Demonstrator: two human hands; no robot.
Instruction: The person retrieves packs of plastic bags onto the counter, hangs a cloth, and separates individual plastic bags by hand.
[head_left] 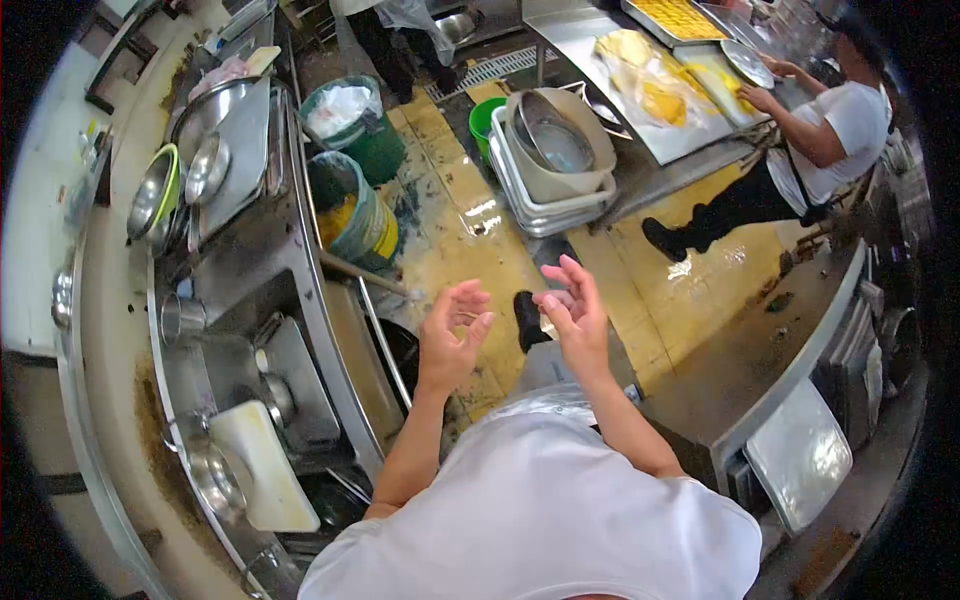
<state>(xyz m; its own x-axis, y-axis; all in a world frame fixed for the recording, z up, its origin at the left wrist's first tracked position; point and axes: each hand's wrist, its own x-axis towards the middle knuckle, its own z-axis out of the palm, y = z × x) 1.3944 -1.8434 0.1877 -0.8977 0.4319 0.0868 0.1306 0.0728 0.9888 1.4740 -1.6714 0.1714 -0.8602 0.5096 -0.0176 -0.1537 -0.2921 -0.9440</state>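
Both hands are raised in front of my chest above the yellow tiled floor [450, 190], and neither holds anything. My left hand [454, 335] has its fingers curved and apart, with the palm turned inward. Facing it across a small gap is my right hand [577, 310], its fingers loosely bent and spread. To the left, a metal sink [225, 375] holds a white cutting board [262, 468], a metal bowl [215, 480] and a metal tray [300, 385]. Ahead on the floor stands a stack of plastic tubs [560, 190] with a round metal pan [555, 135] in the top one.
Two bins, a green one [385, 140] and a greyish one [375, 225], stand beside the sink counter. A co-worker [835, 125] handles yellow food at a steel table [670, 145]. Another person [390, 35] stands at the back. Trays [800, 455] lean at the right counter.
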